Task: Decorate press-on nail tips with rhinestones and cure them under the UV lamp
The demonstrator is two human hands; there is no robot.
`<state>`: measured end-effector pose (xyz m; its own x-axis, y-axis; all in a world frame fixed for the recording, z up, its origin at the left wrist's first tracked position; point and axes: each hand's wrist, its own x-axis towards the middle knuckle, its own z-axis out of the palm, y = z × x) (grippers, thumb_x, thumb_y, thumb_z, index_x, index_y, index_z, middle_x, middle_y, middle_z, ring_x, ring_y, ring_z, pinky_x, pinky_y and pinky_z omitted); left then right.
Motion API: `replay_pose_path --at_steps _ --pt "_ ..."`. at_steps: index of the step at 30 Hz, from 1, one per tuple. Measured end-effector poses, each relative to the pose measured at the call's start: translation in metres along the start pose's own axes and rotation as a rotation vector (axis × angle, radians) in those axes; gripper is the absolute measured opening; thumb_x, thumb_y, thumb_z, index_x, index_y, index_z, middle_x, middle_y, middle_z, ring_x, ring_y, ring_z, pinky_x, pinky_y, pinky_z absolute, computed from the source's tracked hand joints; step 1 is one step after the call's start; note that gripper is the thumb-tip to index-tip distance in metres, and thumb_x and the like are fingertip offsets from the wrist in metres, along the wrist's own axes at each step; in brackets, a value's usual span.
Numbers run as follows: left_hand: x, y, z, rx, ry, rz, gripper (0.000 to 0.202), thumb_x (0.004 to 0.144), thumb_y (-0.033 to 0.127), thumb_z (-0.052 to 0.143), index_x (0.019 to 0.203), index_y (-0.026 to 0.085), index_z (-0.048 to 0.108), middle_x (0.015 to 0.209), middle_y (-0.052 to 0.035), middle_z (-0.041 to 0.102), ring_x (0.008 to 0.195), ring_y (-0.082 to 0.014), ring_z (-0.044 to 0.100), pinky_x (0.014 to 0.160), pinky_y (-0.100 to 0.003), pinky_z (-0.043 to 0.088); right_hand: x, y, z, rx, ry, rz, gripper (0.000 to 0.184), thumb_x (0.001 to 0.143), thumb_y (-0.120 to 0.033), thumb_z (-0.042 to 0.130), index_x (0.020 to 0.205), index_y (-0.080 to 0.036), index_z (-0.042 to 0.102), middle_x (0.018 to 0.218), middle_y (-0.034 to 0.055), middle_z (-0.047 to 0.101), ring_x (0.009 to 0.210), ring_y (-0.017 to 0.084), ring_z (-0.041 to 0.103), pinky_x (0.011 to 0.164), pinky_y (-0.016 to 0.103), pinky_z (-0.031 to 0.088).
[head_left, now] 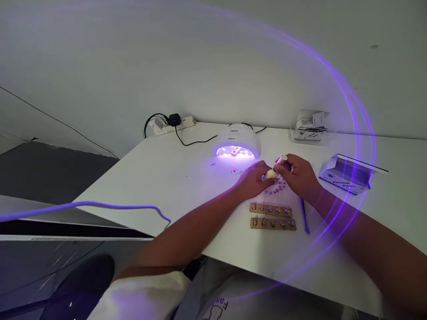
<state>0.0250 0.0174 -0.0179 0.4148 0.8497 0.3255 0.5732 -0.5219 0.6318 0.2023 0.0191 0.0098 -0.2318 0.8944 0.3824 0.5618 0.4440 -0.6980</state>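
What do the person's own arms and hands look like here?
The left hand and right hand are gloveless, with no watch or bracelet visible. Both forearms are sleeveless; plain pale cloth, possibly clothing, shows below the left elbow.

left grip (254, 180) curled | right grip (299, 172) pinched, beside left | forearms (196, 220) extended, converging

I'd call this a small craft corner, likely for nail work; home or shop, I can't tell. A white table (160, 169) stands by a plain wall (200, 66), with a glowing dome lamp (237, 136), a power strip (167, 130), an alcohol-pad box (340, 182), tiny gems (276, 190) and studded strips (274, 210).
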Motion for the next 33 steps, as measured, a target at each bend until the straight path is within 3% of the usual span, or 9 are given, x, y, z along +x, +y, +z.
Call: replay_pose_path --at_steps 14,21,28,33 --pt "0.058 -0.009 0.017 0.112 -0.043 -0.101 0.020 0.077 0.033 0.066 0.092 0.020 0.068 0.078 -0.0005 0.056 0.069 -0.0148 0.052 0.059 -0.027 0.036 0.026 0.039 -0.005 -0.110 0.110 0.018 0.016 0.083 -0.032 0.056 0.082 -0.019 0.064 0.079 0.0041 0.057 0.081 0.021 0.053 0.075 0.034 0.039" --pt "0.063 -0.011 0.019 0.128 -0.054 -0.176 0.020 0.073 0.031 0.067 0.091 0.023 0.071 0.081 0.0004 0.062 0.067 -0.0140 0.053 0.057 -0.025 0.035 0.026 0.047 0.001 -0.150 0.121 0.023 0.015 0.085 -0.032 0.055 0.082 -0.020 0.064 0.082 0.0055 0.060 0.087 0.024 0.050 0.082 0.039 0.038" --pt "0.064 -0.008 0.025 0.166 -0.082 -0.223 0.018 0.073 0.036 0.064 0.080 0.019 0.066 0.067 0.0016 0.060 0.058 -0.0128 0.050 0.053 -0.025 0.032 0.027 0.048 0.007 -0.170 0.112 0.004 0.015 0.085 -0.033 0.057 0.077 -0.021 0.060 0.079 0.0050 0.057 0.086 0.025 0.047 0.079 0.040 0.038" --pt "0.064 -0.005 0.025 0.192 -0.083 -0.202 0.018 0.074 0.034 0.063 0.081 0.018 0.066 0.074 -0.0004 0.062 0.063 -0.0133 0.051 0.055 -0.025 0.033 0.026 0.050 0.008 -0.177 0.095 -0.022 0.012 0.083 -0.030 0.058 0.078 -0.020 0.061 0.081 0.0056 0.057 0.088 0.025 0.047 0.080 0.041 0.038"
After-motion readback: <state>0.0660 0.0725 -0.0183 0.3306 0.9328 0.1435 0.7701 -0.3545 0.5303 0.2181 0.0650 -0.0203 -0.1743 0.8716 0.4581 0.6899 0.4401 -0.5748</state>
